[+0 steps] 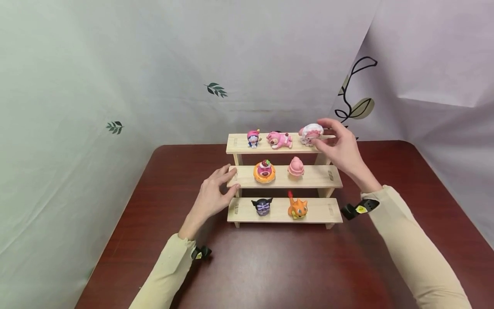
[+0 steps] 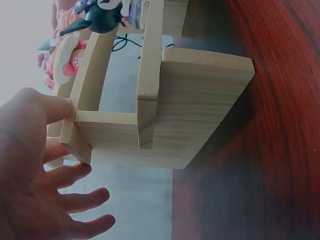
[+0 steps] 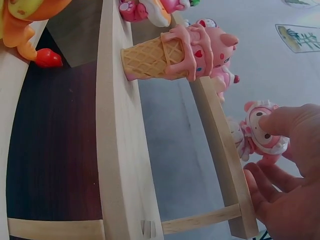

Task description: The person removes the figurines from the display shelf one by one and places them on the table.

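A wooden three-tier display stand [image 1: 247, 182] bears several small figurines. At the right of its top tier, my right hand [image 1: 341, 143] pinches a pink and white figurine [image 1: 311, 134] by its head. The right wrist view shows the thumb on the face of this figurine [image 3: 262, 127], which has a white frilly hood; its base is at the tier. With thumb and fingers, my left hand [image 1: 212, 193] holds the left end of the middle tier. In the left wrist view this hand [image 2: 35, 165] has its other fingers loosely spread beside the tier's end.
On the top tier are a blue figurine with a pink hat [image 1: 253, 139] and a lying pink bear [image 1: 279, 140]. A bear in an orange ring [image 1: 264, 171] and a pink ice-cream figurine [image 1: 296, 167] share the middle tier. Below stand a black-purple figurine [image 1: 263, 207] and an orange one [image 1: 298, 208].
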A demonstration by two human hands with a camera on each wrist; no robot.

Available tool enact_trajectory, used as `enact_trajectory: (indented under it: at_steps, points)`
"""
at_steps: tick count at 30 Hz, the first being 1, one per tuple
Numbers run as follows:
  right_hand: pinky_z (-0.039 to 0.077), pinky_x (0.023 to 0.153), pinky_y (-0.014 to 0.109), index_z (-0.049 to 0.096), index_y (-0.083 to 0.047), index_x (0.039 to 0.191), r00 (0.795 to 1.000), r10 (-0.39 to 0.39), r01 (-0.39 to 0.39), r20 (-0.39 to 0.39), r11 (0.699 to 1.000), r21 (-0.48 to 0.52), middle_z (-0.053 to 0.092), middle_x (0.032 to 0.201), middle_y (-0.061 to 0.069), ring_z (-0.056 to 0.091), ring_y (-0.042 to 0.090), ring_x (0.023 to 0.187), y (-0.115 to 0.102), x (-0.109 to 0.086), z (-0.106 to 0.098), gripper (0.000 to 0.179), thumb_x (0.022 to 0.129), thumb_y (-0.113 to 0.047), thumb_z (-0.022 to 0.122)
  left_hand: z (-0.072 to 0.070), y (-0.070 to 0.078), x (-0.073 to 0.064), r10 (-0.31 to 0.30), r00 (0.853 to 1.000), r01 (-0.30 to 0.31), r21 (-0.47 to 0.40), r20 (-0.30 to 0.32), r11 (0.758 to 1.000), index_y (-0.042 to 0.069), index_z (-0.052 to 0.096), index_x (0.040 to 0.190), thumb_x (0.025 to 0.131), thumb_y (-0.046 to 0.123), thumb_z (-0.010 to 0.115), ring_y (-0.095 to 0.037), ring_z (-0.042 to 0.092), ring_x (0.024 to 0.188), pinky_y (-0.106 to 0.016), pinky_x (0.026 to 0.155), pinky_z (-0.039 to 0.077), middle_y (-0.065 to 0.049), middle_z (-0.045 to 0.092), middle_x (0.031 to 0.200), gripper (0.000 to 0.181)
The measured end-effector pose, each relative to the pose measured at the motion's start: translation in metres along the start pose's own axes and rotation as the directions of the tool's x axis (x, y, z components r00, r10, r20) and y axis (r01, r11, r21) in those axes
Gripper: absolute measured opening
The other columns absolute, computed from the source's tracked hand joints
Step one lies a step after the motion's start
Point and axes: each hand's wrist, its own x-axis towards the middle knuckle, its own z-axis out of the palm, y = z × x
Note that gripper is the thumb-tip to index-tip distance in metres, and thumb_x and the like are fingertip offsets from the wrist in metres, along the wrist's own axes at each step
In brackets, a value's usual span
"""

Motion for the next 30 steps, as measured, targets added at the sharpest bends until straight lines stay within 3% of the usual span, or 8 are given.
enact_trajectory:
  at_steps: [17,30]
  points:
    - [0.045,0.081,0.016,0.058,-0.001,0.133,0.999,0.028,-0.027,0.034,0.999,-0.034,0.061,0.118,0.016,0.059,0.023,0.096,0.0010,0.0035,0.0033,0.047,0.089,-0.002,0.073,0.0013,-0.0001,-0.0002,-0.007,1.000,0.007,-0.008,-0.001,1.000,0.002,0.064,0.134,0.089,0.024,0.072,-0.041,0.053,0.126,-0.057,0.098,0.043,-0.023,0.056,0.139,0.051]
    - [0.047,0.081,0.020,0.059,0.000,0.130,0.999,0.002,0.000,0.051,0.999,-0.046,0.062,0.117,0.016,0.061,0.027,0.098,-0.0003,0.0066,0.0030,0.045,0.088,-0.001,0.074,-0.0001,0.0028,-0.0007,-0.021,1.000,0.021,-0.002,0.004,1.000,0.003,0.064,0.134,0.089,0.024,0.072,-0.042,0.053,0.126,-0.058,0.098,0.043,-0.023,0.056,0.139,0.050]
